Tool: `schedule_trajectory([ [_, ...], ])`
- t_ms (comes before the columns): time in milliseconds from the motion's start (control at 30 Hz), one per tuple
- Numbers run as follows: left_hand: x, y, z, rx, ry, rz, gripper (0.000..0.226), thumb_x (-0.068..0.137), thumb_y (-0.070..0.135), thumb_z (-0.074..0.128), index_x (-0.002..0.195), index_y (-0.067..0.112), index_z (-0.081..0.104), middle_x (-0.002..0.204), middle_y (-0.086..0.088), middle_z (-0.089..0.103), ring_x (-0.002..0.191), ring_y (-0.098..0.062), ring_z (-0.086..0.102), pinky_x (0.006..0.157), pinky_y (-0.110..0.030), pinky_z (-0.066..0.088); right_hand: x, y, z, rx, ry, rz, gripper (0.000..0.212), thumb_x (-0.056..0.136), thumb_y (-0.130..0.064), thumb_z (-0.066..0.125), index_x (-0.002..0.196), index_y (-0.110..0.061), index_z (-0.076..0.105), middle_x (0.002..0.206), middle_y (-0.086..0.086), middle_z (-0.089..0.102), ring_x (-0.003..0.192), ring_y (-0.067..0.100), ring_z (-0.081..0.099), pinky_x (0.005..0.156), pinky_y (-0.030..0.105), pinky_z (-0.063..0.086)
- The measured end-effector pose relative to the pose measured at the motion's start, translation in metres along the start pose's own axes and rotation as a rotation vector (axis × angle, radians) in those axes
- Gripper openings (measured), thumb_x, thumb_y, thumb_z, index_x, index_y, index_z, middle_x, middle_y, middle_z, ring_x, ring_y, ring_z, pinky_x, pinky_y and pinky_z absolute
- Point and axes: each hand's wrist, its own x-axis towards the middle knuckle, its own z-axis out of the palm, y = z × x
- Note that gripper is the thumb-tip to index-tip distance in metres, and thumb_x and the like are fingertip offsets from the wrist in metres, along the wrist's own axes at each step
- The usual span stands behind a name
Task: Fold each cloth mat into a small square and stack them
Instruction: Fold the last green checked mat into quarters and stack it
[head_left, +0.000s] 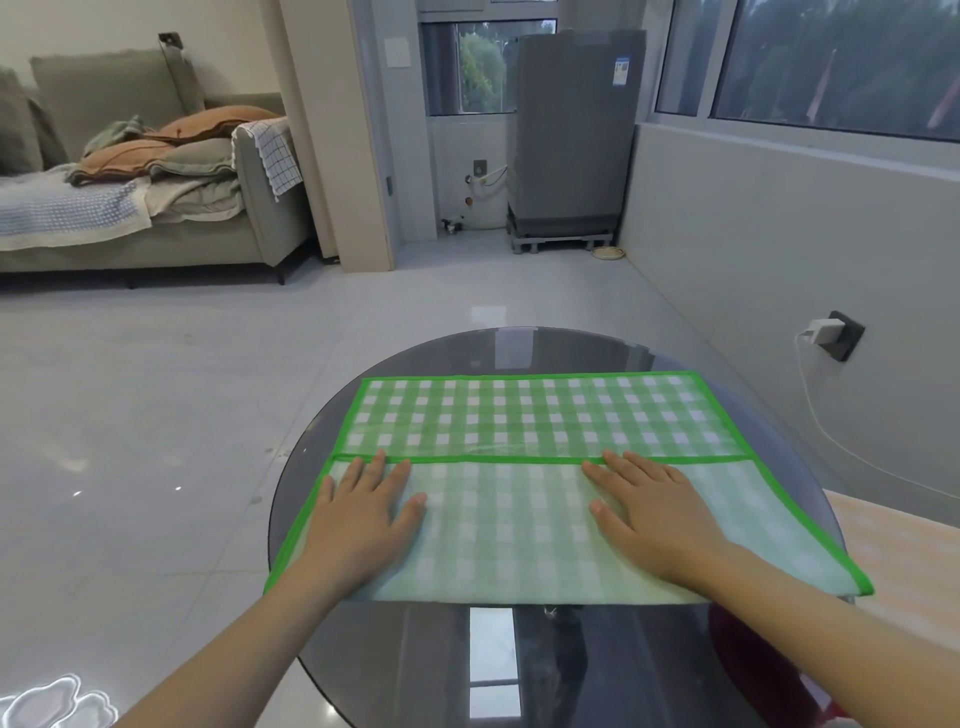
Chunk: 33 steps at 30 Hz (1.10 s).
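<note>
While mat (545, 415) lies half-folded — both hands flat | left hand (363, 512) | right hand (652, 512)

Soft, even daylight fills the room, coming from the windows (810, 57) at the upper right and back. Shadows are faint and diffuse. The glossy floor (156, 415) carries pale reflections and a few bright glints at the left. The dark glass worktop (493, 670) mirrors bright window rectangles near and far. Focus is fairly sharp throughout, slightly soft overall. Wide-angle distortion bends straight lines and stretches the forearms toward the lower corners.
</note>
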Motion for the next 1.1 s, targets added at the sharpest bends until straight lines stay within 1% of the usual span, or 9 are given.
schedule_trajectory([
  [133,0.020,0.015,-0.018,-0.065,0.093,0.001,0.051,0.097,0.048,0.030,0.145,0.032,0.031,0.157,0.003,0.017,0.145,-0.017,0.014,0.117,-0.042,0.010,0.023,0.008,-0.017,0.046,0.123,0.007,0.043,0.097,-0.040,0.035,0.139,-0.033,0.039,0.146,-0.007,0.039,0.135,0.014,0.033,0.109,0.030,0.020],
  [233,0.048,0.030,-0.032,-0.249,0.148,0.011,0.040,0.098,0.039,0.038,0.133,0.024,0.050,0.143,0.002,0.046,0.129,-0.018,0.044,0.110,-0.039,0.028,0.051,0.018,-0.028,0.081,0.194,0.046,0.036,0.095,-0.030,0.043,0.131,-0.025,0.052,0.133,-0.002,0.054,0.123,0.020,0.046,0.100,0.032,0.033],
  [300,0.071,0.041,-0.036,-0.333,0.169,0.024,0.035,0.098,0.036,0.041,0.126,0.022,0.057,0.133,0.002,0.055,0.119,-0.019,0.052,0.107,-0.037,0.032,0.073,0.026,-0.030,0.102,0.212,0.087,0.034,0.095,-0.027,0.044,0.127,-0.022,0.055,0.129,0.001,0.057,0.120,0.023,0.049,0.098,0.033,0.035],
  [533,0.159,0.067,-0.019,-0.277,0.217,0.074,0.026,0.096,0.035,0.046,0.115,0.028,0.063,0.126,0.010,0.060,0.123,-0.013,0.047,0.105,-0.034,0.020,0.154,0.049,-0.021,0.151,0.225,0.167,0.033,0.096,-0.030,0.044,0.126,-0.022,0.056,0.128,0.002,0.055,0.118,0.024,0.049,0.095,0.034,0.037],
  [700,0.203,0.066,-0.002,-0.288,0.251,0.071,0.023,0.093,0.036,0.054,0.112,0.029,0.065,0.120,0.009,0.060,0.120,-0.012,0.047,0.100,-0.031,0.018,0.192,0.065,-0.007,0.175,0.229,0.248,0.030,0.095,-0.033,0.046,0.120,-0.020,0.056,0.127,0.001,0.055,0.122,0.024,0.040,0.099,0.036,0.029],
  [867,0.220,0.064,0.003,-0.319,0.262,0.034,0.009,0.082,0.036,0.069,0.085,0.028,0.066,0.096,0.007,0.056,0.107,-0.017,0.047,0.093,-0.032,0.023,0.203,0.070,0.001,0.187,0.215,0.312,0.019,0.095,-0.033,0.047,0.107,-0.019,0.054,0.117,0.003,0.053,0.115,0.025,0.038,0.095,0.036,0.026],
  [933,0.222,0.065,0.000,-0.339,0.252,0.030,0.011,0.079,0.034,0.072,0.075,0.027,0.064,0.088,0.008,0.055,0.101,-0.017,0.050,0.090,-0.033,0.025,0.206,0.069,0.000,0.171,0.193,0.303,0.016,0.095,-0.032,0.046,0.102,-0.019,0.053,0.113,0.003,0.052,0.112,0.025,0.038,0.095,0.035,0.027],
  [1033,0.219,0.065,-0.007,-0.414,0.242,0.049,0.015,0.078,0.031,0.073,0.070,0.025,0.062,0.085,0.008,0.057,0.090,-0.015,0.052,0.094,-0.034,0.030,0.202,0.068,-0.006,0.245,0.235,0.283,0.013,0.094,-0.029,0.050,0.096,-0.017,0.055,0.104,0.001,0.056,0.109,0.023,0.040,0.094,0.035,0.027],
  [1100,0.213,0.065,-0.016,-0.489,0.242,0.043,0.016,0.078,0.032,0.073,0.068,0.025,0.063,0.083,0.010,0.062,0.092,-0.018,0.053,0.092,-0.036,0.039,0.194,0.066,-0.016,0.377,0.295,0.279,0.012,0.093,-0.026,0.053,0.092,-0.015,0.057,0.095,-0.001,0.058,0.107,0.022,0.043,0.093,0.033,0.024],
])
